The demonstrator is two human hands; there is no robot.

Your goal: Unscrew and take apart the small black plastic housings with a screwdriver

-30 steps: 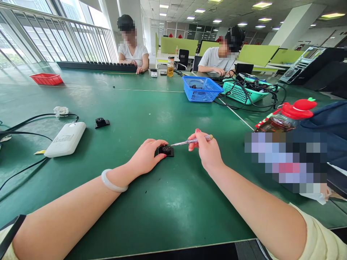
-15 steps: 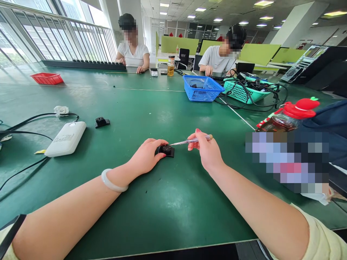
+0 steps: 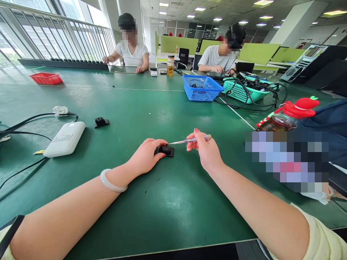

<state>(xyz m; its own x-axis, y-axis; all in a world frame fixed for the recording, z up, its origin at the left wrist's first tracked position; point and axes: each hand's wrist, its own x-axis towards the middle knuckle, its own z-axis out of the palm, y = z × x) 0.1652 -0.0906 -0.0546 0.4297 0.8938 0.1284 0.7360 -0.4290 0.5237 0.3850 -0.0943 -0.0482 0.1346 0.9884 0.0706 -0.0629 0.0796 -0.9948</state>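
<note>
Between the thumb and fingers of my left hand [image 3: 146,156] is a small black part [image 3: 167,151] with a raised round middle on a flat base. It rests on the green table, partly covered by my fingers. My right hand [image 3: 204,150] is closed around a slim screwdriver [image 3: 180,142] with a clear handle. Its thin shaft points left, and its tip is at the top edge of the black part; whether it touches cannot be made out. Another black part [image 3: 101,122] of similar look lies further off to the left.
At left a white power bank [image 3: 65,139] lies among black cables. A red tray [image 3: 45,78], a blue basket [image 3: 202,89] and a green basket [image 3: 248,92] heaped with cables stand farther back. A red-lidded bottle [image 3: 288,115] is at right. Two people sit across the table.
My hands, the screwdriver and the black part hold nearly the same place. Across the table, the left person's hand and the long black strip have shifted to the left.
</note>
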